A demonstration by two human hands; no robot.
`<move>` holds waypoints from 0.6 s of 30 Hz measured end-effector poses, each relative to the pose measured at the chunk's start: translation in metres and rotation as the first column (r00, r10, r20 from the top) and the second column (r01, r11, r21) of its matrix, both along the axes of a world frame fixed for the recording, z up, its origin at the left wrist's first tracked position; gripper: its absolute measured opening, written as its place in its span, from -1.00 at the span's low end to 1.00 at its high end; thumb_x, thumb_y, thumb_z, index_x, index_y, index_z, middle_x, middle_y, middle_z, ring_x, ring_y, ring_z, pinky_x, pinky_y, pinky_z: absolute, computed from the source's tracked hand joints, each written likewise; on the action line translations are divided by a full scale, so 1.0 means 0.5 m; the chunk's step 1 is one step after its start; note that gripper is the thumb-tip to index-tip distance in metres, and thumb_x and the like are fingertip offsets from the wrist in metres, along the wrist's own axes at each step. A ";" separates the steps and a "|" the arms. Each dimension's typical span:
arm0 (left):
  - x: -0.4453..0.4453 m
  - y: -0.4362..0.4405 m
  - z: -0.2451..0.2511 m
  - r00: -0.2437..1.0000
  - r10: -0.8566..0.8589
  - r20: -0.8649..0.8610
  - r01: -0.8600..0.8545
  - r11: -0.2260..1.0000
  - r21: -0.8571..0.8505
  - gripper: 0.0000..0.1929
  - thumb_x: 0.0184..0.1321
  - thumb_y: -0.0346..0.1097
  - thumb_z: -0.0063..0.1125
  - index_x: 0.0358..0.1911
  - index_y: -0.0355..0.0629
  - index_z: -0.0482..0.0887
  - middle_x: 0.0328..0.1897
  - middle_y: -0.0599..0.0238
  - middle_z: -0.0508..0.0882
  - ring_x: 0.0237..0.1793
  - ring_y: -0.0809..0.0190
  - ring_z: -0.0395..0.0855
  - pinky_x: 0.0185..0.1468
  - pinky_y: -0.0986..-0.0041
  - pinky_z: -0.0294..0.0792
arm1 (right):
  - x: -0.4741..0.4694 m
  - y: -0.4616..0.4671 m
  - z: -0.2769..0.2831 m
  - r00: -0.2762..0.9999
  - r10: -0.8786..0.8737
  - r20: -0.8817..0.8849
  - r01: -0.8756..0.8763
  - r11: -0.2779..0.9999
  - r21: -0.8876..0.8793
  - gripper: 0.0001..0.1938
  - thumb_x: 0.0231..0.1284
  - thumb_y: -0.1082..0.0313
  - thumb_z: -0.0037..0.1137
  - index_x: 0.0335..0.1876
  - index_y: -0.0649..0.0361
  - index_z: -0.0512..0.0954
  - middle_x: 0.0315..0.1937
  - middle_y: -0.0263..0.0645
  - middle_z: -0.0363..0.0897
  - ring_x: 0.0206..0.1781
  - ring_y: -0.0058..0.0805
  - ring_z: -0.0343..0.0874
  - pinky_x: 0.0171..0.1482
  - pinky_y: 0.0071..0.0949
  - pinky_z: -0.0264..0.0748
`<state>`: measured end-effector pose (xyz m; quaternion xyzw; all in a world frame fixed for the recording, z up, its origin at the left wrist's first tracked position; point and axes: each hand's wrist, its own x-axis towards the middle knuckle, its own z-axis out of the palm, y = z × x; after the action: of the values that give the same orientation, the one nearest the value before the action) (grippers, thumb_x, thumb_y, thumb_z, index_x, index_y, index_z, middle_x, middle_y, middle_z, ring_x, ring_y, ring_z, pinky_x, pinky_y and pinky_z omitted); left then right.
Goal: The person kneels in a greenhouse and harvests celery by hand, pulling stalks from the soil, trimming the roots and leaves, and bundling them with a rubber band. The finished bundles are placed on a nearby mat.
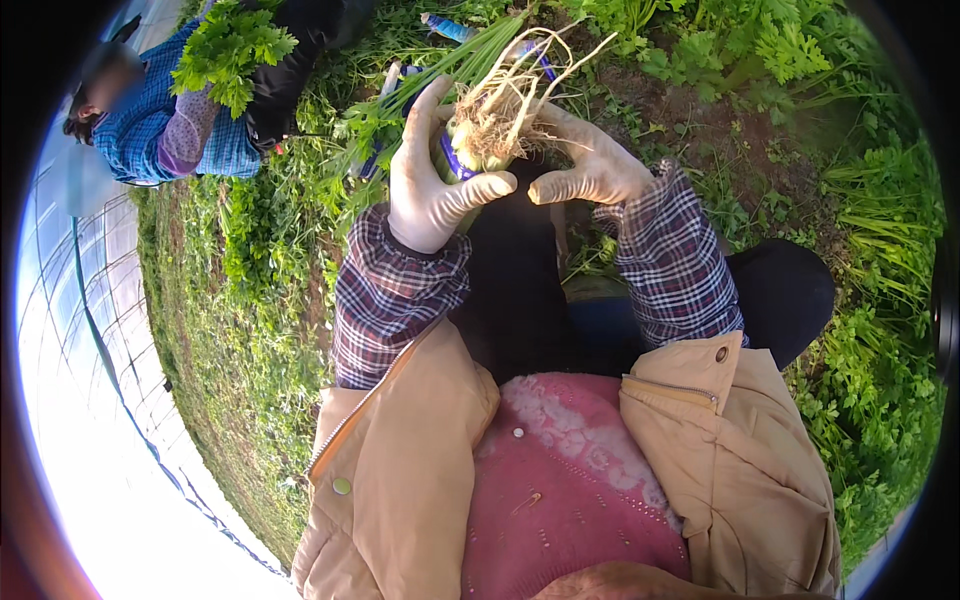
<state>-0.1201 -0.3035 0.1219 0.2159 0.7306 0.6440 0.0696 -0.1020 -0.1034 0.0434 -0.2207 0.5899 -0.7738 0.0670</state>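
A bunch of celery [487,131] points its tangled pale roots up towards me, with its green stalks running away behind. A blue band [454,159] passes around the stalks just below the root end. My left hand [439,176], in a whitish glove, grips the bunch from the left, its thumb spread across the near side. From the right, my gloved right hand [589,154] cups the root end; its fingers go partly out of sight behind the roots, and its thumb stands apart from the bunch.
Leafy celery plants [877,225] grow along the right. At the upper left a person [187,120] in a blue checked top holds leafy celery. Blue-and-white packaging [448,28] lies beyond my hands. Cut greens [255,232] cover the ground at left, beside a greenhouse wall [97,262].
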 end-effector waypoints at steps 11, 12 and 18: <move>0.096 -0.078 0.022 0.937 -0.315 0.151 0.337 0.929 -0.153 0.17 -0.14 0.04 0.64 0.42 -0.50 0.13 0.35 -0.03 0.48 0.40 0.18 0.38 0.44 0.34 0.19 | 0.142 -0.015 0.111 0.992 0.075 0.106 -0.059 0.986 -0.153 -0.30 0.07 0.43 0.44 0.38 0.12 0.38 0.21 -0.30 0.53 0.26 -0.42 0.50 0.34 -0.33 0.41; 0.120 -0.079 0.024 0.964 -0.260 0.054 0.265 0.936 -0.231 0.12 -0.18 0.04 0.65 0.38 -0.50 0.24 0.24 -0.01 0.59 0.31 0.18 0.49 0.38 0.35 0.28 | 0.152 -0.001 0.129 0.994 0.072 0.084 -0.066 0.996 -0.065 -0.21 0.14 0.43 0.36 0.50 0.09 0.22 0.26 -0.29 0.46 0.32 -0.42 0.42 0.38 -0.28 0.35; 0.203 -0.011 0.038 0.788 -0.058 -0.613 -0.340 0.789 -0.512 -0.25 -0.27 0.04 0.64 -0.03 -0.30 0.58 -0.19 0.03 0.72 -0.16 -0.04 0.72 -0.01 0.28 0.54 | 0.191 -0.003 0.208 0.996 0.023 -0.085 0.000 0.966 0.258 -0.25 0.18 0.21 0.39 0.45 0.14 0.24 0.16 -0.18 0.48 0.24 -0.40 0.47 0.24 -0.32 0.45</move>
<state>-0.0187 -0.3092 0.1408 0.3159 0.8934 0.2811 -0.1516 -0.0063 -0.1050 0.1476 -0.2474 0.6865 -0.6798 0.0737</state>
